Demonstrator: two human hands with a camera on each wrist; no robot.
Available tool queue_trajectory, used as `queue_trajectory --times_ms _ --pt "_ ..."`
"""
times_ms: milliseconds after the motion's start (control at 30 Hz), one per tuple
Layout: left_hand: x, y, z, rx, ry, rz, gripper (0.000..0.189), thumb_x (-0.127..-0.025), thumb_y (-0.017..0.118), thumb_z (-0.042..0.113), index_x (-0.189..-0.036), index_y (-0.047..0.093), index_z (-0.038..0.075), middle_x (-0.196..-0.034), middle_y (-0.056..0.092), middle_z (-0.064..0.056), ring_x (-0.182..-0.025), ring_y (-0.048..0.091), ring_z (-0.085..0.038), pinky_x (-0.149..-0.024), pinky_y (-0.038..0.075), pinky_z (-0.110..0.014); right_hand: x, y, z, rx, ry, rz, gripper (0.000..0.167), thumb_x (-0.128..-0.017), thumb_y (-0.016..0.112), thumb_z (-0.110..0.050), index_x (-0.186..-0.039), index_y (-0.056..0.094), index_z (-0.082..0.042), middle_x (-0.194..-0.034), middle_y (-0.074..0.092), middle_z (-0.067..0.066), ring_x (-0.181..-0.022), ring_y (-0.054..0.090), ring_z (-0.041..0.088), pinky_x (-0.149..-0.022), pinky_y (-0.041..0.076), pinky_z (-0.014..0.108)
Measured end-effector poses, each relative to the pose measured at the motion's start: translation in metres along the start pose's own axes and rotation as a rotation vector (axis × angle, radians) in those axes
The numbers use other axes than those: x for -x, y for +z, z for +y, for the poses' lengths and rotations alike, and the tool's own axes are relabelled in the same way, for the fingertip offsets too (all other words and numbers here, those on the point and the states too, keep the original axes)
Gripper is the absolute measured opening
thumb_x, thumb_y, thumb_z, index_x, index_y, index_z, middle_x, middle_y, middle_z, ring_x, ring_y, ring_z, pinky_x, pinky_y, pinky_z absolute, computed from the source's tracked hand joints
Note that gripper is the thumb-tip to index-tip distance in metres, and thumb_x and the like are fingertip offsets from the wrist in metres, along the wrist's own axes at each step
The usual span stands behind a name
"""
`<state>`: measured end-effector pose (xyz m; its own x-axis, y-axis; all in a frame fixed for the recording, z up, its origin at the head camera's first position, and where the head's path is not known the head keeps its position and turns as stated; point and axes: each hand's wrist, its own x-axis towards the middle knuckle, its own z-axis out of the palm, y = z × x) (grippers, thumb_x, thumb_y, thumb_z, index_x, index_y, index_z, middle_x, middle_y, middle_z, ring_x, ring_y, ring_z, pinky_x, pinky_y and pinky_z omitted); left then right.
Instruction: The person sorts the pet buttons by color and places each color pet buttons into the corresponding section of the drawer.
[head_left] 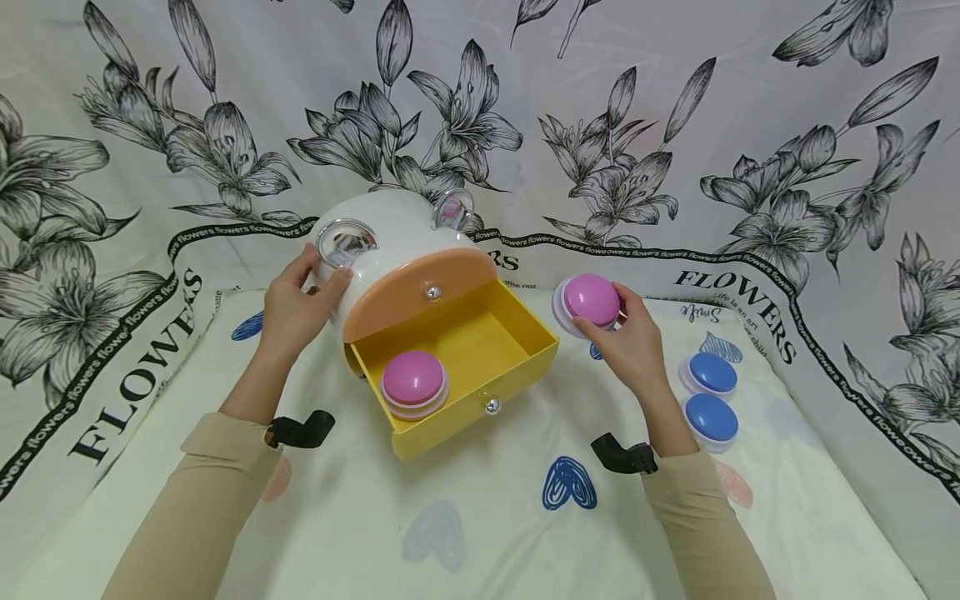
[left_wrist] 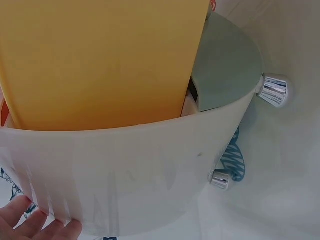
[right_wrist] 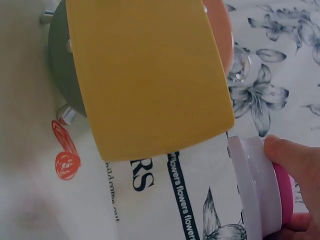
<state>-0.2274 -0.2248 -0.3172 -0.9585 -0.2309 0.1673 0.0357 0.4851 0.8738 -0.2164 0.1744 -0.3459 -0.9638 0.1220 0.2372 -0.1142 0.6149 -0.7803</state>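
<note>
A white rounded case (head_left: 405,221) with an orange panel stands left of centre in the head view, its yellow drawer (head_left: 480,350) pulled out. My left hand (head_left: 296,304) rests on the case's left side beside a silver ring; the left wrist view shows fingertips (left_wrist: 72,227) against the white shell. A pink push button (head_left: 414,379) on a white base sits in the drawer's left front corner. To the right of the drawer, my right hand (head_left: 630,337) holds another pink push button (head_left: 591,300) by its white base, thumb and fingers on the rim.
Two blue push buttons (head_left: 712,372) sit close together on the right of the patterned cloth. A silver knob (head_left: 491,406) juts from the drawer front. Behind the case rises a flower-printed cloth (head_left: 480,125). Short silver feet (left_wrist: 275,90) show under the case in the left wrist view.
</note>
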Motion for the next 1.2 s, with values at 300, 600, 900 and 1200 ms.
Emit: queue_trajectory --times_ms 300,600,900,1200 --pt "-0.001 0.000 0.000 -0.012 -0.015 0.005 0.074 -0.084 0.056 0.053 -0.144 0.031 0.019 -0.152 0.017 0.009 -0.139 0.021 -0.024 -0.104 0.037 -0.042 0.000 0.006 -0.019 0.019 -0.064 -0.034 0.079 -0.077 0.072 -0.037 -0.140 0.034 -0.007 -0.136 0.045 0.014 -0.121 0.046 0.030 -0.095 0.047 0.044" --pt "-0.001 0.000 -0.001 -0.009 0.004 0.004 0.072 -0.084 0.056 0.052 -0.143 0.034 0.017 -0.152 0.018 0.008 -0.139 0.020 -0.023 -0.104 0.036 -0.042 0.001 0.016 -0.036 0.026 -0.169 -0.064 0.076 -0.076 0.075 -0.034 -0.136 0.038 -0.005 -0.132 0.048 0.012 -0.118 0.049 0.026 -0.097 0.045 0.044" --pt "-0.001 0.000 -0.002 -0.004 0.023 0.005 0.068 -0.085 0.056 0.052 -0.138 0.043 0.012 -0.153 0.019 0.003 -0.140 0.020 -0.023 -0.104 0.037 -0.043 0.008 0.027 -0.052 0.069 -0.236 -0.158 0.078 -0.075 0.076 -0.032 -0.136 0.038 -0.005 -0.132 0.048 0.011 -0.115 0.051 0.024 -0.092 0.049 0.039" --pt "-0.002 0.001 -0.002 -0.014 0.015 0.007 0.068 -0.085 0.055 0.053 -0.138 0.043 0.012 -0.153 0.019 0.003 -0.139 0.020 -0.024 -0.103 0.038 -0.042 0.012 0.035 -0.065 0.154 -0.285 -0.252 0.078 -0.074 0.076 -0.034 -0.136 0.038 -0.005 -0.129 0.050 0.011 -0.113 0.052 0.024 -0.093 0.048 0.040"
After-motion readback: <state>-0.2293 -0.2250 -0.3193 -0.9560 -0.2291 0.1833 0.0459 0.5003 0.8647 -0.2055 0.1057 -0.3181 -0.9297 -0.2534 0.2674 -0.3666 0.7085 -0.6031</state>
